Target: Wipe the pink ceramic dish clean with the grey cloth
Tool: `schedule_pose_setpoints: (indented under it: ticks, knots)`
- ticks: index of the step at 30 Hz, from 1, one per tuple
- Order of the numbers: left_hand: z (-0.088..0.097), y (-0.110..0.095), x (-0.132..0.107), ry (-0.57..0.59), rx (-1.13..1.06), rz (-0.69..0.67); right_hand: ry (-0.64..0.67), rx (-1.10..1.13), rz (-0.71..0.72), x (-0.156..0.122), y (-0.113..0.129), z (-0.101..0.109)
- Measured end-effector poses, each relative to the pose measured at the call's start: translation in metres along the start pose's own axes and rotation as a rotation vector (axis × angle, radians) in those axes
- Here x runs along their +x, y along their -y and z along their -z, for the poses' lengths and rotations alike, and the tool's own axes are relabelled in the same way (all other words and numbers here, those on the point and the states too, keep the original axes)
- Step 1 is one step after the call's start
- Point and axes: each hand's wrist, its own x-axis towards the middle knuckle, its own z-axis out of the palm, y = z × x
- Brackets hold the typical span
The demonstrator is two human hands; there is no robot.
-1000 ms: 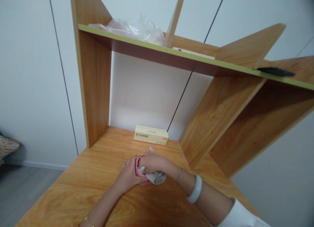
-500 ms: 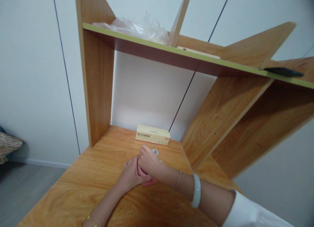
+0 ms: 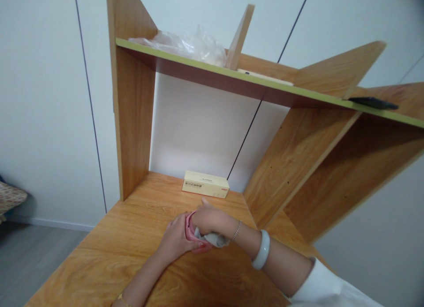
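My left hand (image 3: 177, 240) is wrapped round a small pink container (image 3: 188, 227) just above or on the wooden desk; I cannot tell which. My right hand (image 3: 208, 219) bends down into the container's mouth, and its fingertips are hidden inside. From under that hand a crumpled grey-white piece, cloth-like (image 3: 217, 240), hangs out over the rim toward my wrist. The right fingers look closed on it. Part of the container is covered by both hands.
A long cream box (image 3: 205, 185) with dark print stands behind my hands at the wall. Above the wooden desk (image 3: 132, 236) runs a shelf (image 3: 205, 70) bearing a clear plastic bag (image 3: 195, 46) and a dark flat object (image 3: 374, 103). Upright wooden panels flank the desk.
My right hand has turned and gone deeper into the pink container. The grey-white piece, mostly behind the hand before, now shows below it on the near side. My left hand has stayed put.
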Motion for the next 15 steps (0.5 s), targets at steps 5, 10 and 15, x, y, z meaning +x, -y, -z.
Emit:
schedule_pose_setpoints:
  ticks: [5,10,15]
  knots:
    - [0.002,-0.003,-0.001,0.001,0.012,0.019,-0.092,-0.096,-0.045,-0.038,-0.020,0.028]
    - [0.003,-0.005,-0.002,-0.025,0.054,0.033,-0.273,-0.044,-0.424,-0.076,-0.051,0.023]
    - [0.002,-0.004,-0.002,-0.024,0.060,0.044,-0.197,0.000,-0.695,-0.097,-0.048,-0.024]
